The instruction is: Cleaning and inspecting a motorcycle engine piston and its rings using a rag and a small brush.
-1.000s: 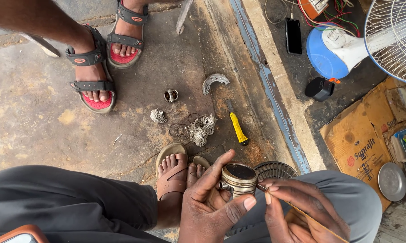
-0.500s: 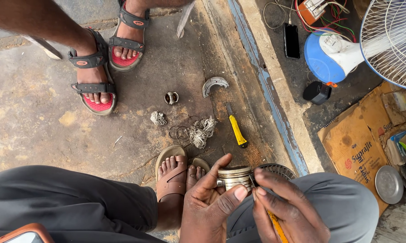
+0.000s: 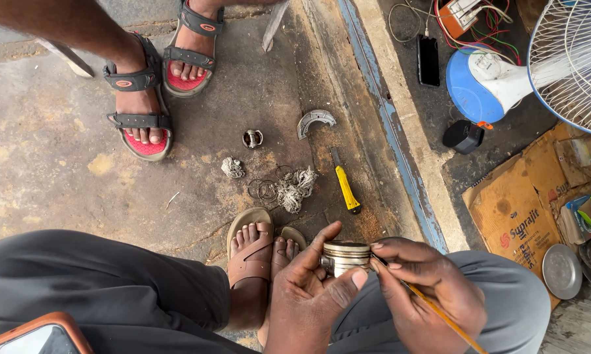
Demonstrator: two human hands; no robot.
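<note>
My left hand (image 3: 308, 295) grips a round grooved metal piston (image 3: 345, 255) from the left and below, thumb up beside it. My right hand (image 3: 426, 288) pinches a thin yellow-handled tool (image 3: 439, 314) whose tip meets the piston's right side. Both hands hover over my knees, just above my sandalled feet (image 3: 253, 252).
On the concrete floor lie a yellow-handled screwdriver (image 3: 345, 183), thin rings and grey rag wads (image 3: 289, 190), a small metal part (image 3: 252, 138) and a curved metal shell (image 3: 315, 121). Another person's sandalled feet (image 3: 144, 98) stand at the top left. A fan (image 3: 538, 65), phone (image 3: 428, 60) and cardboard (image 3: 525, 203) lie right.
The piston has tilted from showing its dark top to showing its grooved side. My right hand closed in from the right and set the thin tool against it.
</note>
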